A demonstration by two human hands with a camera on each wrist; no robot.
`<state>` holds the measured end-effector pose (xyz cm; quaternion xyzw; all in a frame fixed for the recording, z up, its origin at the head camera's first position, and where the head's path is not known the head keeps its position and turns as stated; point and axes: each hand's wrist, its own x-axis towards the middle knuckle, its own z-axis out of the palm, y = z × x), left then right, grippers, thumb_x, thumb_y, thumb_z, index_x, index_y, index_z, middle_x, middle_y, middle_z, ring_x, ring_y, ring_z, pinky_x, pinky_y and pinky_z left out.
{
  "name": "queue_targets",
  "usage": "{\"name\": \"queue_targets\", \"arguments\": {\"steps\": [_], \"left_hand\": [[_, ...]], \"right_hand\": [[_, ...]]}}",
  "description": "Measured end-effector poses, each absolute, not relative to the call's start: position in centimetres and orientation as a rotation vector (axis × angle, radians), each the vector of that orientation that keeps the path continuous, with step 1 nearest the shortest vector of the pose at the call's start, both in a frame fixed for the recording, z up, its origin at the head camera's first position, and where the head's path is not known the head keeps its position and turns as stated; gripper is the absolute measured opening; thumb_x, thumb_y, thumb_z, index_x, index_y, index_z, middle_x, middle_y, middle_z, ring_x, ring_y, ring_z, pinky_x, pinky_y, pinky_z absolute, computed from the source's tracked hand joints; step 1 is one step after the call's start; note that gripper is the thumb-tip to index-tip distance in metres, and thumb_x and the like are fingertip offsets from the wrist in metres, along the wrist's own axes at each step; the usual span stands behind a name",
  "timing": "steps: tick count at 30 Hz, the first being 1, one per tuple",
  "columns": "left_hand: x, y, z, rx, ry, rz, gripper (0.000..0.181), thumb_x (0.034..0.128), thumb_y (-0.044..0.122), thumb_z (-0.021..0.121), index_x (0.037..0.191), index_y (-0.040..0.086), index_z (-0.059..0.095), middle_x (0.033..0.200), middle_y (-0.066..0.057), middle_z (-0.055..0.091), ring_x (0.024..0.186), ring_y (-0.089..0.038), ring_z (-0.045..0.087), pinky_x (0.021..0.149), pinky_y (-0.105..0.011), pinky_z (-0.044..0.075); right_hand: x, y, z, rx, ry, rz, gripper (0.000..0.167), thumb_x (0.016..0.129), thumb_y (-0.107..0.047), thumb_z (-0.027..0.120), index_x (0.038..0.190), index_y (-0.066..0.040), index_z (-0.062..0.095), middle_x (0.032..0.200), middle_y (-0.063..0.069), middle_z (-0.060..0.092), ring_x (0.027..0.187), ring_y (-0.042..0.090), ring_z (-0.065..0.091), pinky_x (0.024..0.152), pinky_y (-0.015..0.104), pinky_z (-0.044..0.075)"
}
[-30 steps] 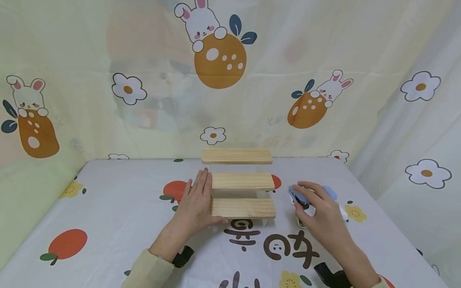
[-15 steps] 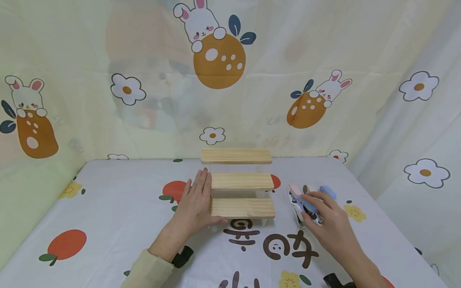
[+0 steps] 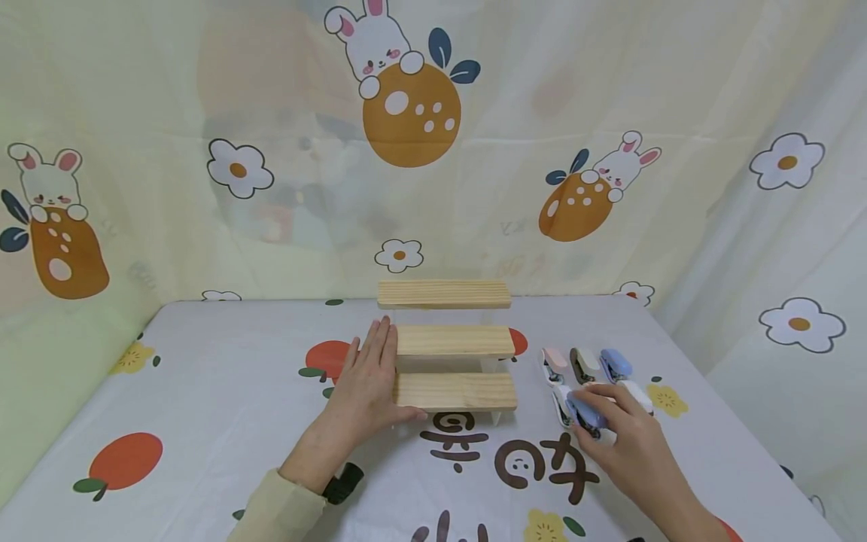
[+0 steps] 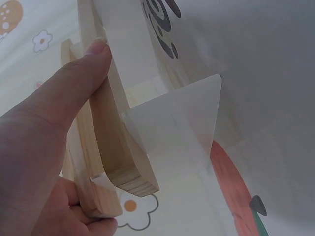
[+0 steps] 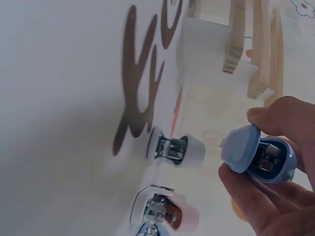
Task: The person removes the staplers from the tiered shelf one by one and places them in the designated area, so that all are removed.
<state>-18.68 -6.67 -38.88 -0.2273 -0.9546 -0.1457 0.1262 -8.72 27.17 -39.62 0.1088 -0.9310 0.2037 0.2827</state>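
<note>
My left hand [image 3: 366, 380] lies along the left end of a three-tier display stand with wooden boards [image 3: 455, 392] and clear side panels [image 4: 172, 118]. Its thumb presses the front of the lowest board, while the other fingers reach back beside the middle one. At the right, my right hand [image 3: 626, 436] pinches a blue mini stapler [image 5: 241, 147] between thumb and fingers. That stapler is near a white stapler [image 3: 562, 406] in the front of the group. Behind it sit a pink stapler [image 3: 553, 361], a grey-green stapler [image 3: 582, 364] and another blue stapler [image 3: 616, 364].
A further white stapler [image 3: 638, 395] is partly hidden behind my right hand. The printed tablecloth [image 3: 223, 391] covers the table, and a patterned curtain [image 3: 291, 226] hangs behind its back edge. The stand's top board [image 3: 443, 293] rises close to that edge.
My right hand has brought the blue stapler back toward me and slightly right, uncovering the pink and grey-green staplers behind. The left hand stays on the stand.
</note>
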Motion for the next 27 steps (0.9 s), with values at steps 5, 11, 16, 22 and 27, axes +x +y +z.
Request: {"name": "queue_targets", "arguments": {"steps": [5,11,16,22,27], "left_hand": [[-18.7,-6.7,-38.8,-0.661,-2.784,-0.421,0.137,0.0551,0.061,0.090,0.154,-0.005,0.023,0.163,-0.021,0.022,0.153,-0.036,0.020,0.122,-0.056,0.023],[-18.7,-6.6,-38.8,-0.659,-2.789,-0.439,0.137,0.0549,0.060,0.091,0.154,-0.005,0.023,0.163,-0.021,0.023,0.153,-0.036,0.020,0.122,-0.056,0.023],[-18.7,-6.6,-38.8,-0.659,-2.789,-0.444,0.137,0.0550,0.060,0.091,0.154,-0.005,0.022,0.163,-0.020,0.022,0.153,-0.035,0.019,0.122,-0.056,0.022],[-18.7,-6.6,-38.8,-0.665,-2.783,-0.448,0.137,0.0552,0.061,0.090,0.154,-0.005,0.022,0.163,-0.020,0.022,0.153,-0.035,0.019,0.122,-0.056,0.022],[-18.7,-6.6,-38.7,-0.659,-2.791,-0.448,0.137,0.0554,0.062,0.090,0.155,-0.004,0.021,0.164,-0.020,0.022,0.153,-0.035,0.019,0.122,-0.056,0.022]], "right_hand": [[-8.3,27.2,-39.8,0.211,-2.601,0.518,0.044,0.071,-0.008,0.086,0.113,-0.010,0.072,0.117,0.007,0.063,0.104,0.028,0.064,0.087,0.018,0.056],[-7.9,27.3,-39.9,0.156,-2.692,0.520,0.042,0.071,-0.012,0.086,0.110,-0.009,0.072,0.113,0.007,0.062,0.100,0.026,0.063,0.081,0.047,0.059],[-7.7,27.5,-40.2,0.136,-2.745,0.531,0.042,0.073,-0.013,0.086,0.112,-0.009,0.072,0.115,0.007,0.061,0.100,0.026,0.062,0.083,0.048,0.058],[-7.5,27.7,-40.5,0.110,-2.838,0.536,0.043,0.073,-0.015,0.086,0.113,-0.010,0.071,0.117,0.006,0.059,0.103,0.026,0.060,0.089,0.052,0.056],[-7.5,27.9,-40.9,0.102,-2.883,0.536,0.043,0.072,-0.015,0.087,0.112,-0.011,0.071,0.116,0.007,0.059,0.100,0.024,0.060,0.087,0.050,0.057]]}}
